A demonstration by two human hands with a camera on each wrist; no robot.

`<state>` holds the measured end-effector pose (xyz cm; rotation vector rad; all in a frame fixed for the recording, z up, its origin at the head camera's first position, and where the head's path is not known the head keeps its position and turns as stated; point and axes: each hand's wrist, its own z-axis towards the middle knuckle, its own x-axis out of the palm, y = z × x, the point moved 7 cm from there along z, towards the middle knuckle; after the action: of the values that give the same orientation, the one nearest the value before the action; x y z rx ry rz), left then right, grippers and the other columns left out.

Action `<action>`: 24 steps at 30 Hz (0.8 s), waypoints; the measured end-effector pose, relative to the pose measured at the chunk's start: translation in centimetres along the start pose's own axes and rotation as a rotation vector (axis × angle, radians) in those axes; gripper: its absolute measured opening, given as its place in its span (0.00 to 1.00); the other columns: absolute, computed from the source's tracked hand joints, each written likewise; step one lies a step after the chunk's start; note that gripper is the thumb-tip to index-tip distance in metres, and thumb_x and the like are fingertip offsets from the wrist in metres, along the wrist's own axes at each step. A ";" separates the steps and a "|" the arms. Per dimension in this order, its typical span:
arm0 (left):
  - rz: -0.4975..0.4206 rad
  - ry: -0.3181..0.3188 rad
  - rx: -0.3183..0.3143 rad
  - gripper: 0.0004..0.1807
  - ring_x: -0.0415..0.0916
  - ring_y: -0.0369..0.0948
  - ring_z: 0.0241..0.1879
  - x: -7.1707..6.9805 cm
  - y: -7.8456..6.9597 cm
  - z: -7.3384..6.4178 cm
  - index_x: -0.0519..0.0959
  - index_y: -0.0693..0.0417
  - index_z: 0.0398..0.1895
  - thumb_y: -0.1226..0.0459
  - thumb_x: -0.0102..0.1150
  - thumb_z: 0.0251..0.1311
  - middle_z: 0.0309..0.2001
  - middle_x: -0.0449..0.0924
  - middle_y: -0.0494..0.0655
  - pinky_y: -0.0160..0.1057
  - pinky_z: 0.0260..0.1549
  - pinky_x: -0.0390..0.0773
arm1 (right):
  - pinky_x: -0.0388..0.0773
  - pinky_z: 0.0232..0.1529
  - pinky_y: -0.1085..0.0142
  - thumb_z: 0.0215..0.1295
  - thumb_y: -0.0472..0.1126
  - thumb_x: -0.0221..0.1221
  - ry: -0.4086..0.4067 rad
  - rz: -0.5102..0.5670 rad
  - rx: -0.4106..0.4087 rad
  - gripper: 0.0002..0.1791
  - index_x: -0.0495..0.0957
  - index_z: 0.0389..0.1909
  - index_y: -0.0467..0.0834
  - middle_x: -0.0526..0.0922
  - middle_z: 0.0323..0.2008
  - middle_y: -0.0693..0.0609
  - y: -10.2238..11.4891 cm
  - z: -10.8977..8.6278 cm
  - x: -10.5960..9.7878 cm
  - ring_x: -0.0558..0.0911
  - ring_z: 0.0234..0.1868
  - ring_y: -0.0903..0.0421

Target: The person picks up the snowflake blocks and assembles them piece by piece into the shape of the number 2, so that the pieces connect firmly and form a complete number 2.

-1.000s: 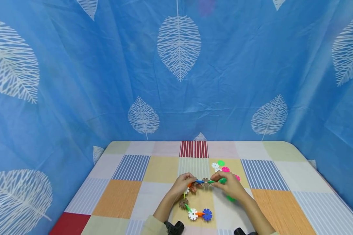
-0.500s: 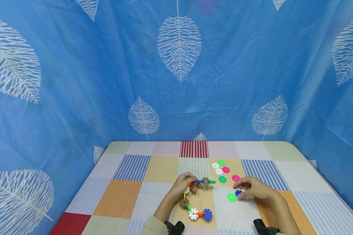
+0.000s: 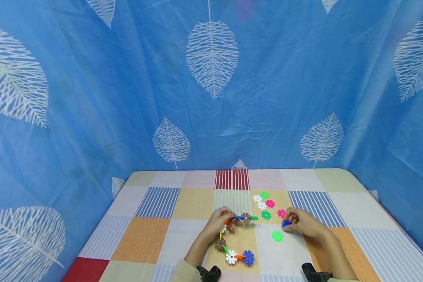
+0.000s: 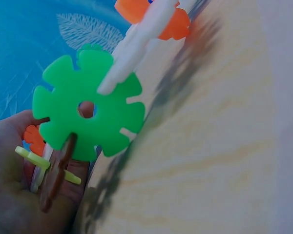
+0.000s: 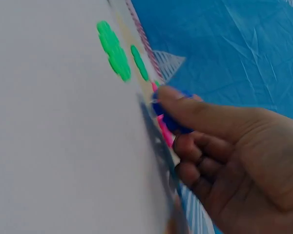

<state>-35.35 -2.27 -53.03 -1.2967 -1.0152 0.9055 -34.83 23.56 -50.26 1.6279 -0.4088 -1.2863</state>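
A chain of notched plastic discs curves across the table, with a white disc (image 3: 231,257) and a blue disc (image 3: 248,257) at its near end. My left hand (image 3: 221,220) grips the far part of this chain, beside a brown disc (image 3: 246,218) and a green end disc (image 3: 254,218). In the left wrist view, a light green disc (image 4: 63,105) of the chain stands large before the palm. Over to the right, my right hand (image 3: 304,222) pinches a loose blue disc (image 5: 173,119) between thumb and fingers, tilted on edge.
Loose discs lie beyond and between the hands: a bright green disc (image 3: 277,236), a darker green disc (image 3: 266,215), a pink disc (image 3: 281,213), and a cluster with white discs (image 3: 262,205) farther back. Blue curtain (image 3: 268,98) hangs behind the patchwork-covered table (image 3: 183,235).
My right hand has let go of the chain's green end, moved right, and picked up the loose blue disc. My left hand has stayed in place on the chain.
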 end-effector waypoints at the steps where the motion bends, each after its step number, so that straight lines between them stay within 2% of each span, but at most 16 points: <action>1: -0.004 0.000 -0.003 0.08 0.74 0.37 0.18 0.0 0.1 0.0 0.70 0.67 0.33 0.68 0.46 0.66 0.30 0.80 0.61 0.30 0.19 0.76 | 0.70 0.24 0.70 0.52 0.36 0.66 -0.024 0.032 -0.004 0.15 0.71 0.35 0.34 0.71 0.26 0.49 0.1 0.2 0.1 0.70 0.25 0.60; 4: -0.020 -0.001 -0.009 0.09 0.74 0.37 0.18 -0.1 0.1 -0.2 0.70 0.67 0.33 0.67 0.47 0.66 0.29 0.81 0.59 0.30 0.19 0.76 | 0.77 0.25 0.67 0.57 0.35 0.62 -0.073 0.146 -0.046 0.15 0.72 0.40 0.30 0.76 0.26 0.45 0.7 1.1 0.9 0.77 0.25 0.57; 9: -0.022 -0.001 0.004 0.09 0.74 0.36 0.18 0.0 -0.1 -0.4 0.71 0.67 0.34 0.66 0.48 0.66 0.28 0.81 0.57 0.30 0.19 0.76 | 0.81 0.31 0.58 0.63 0.34 0.57 -0.075 0.308 -0.113 0.15 0.69 0.44 0.27 0.80 0.29 0.37 2.2 2.4 3.0 0.82 0.27 0.47; 16: -0.044 0.014 0.023 0.08 0.74 0.37 0.17 0.0 -0.1 -0.3 0.70 0.64 0.32 0.66 0.47 0.66 0.29 0.81 0.58 0.31 0.19 0.76 | 0.81 0.32 0.56 0.63 0.33 0.55 -0.035 0.454 -0.046 0.16 0.62 0.44 0.26 0.80 0.30 0.31 2.4 3.1 4.7 0.82 0.27 0.46; 24: -0.042 0.016 0.036 0.08 0.74 0.36 0.18 0.0 -0.1 -0.2 0.70 0.64 0.33 0.66 0.46 0.67 0.31 0.80 0.64 0.31 0.19 0.76 | 0.81 0.33 0.57 0.63 0.35 0.56 -0.022 0.486 0.008 0.19 0.62 0.46 0.27 0.80 0.32 0.31 1.6 3.3 5.2 0.82 0.29 0.47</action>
<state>-35.15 -2.40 -52.89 -1.2460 -1.0058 0.8767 -35.21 17.36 -51.59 1.4058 -0.7701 -0.9341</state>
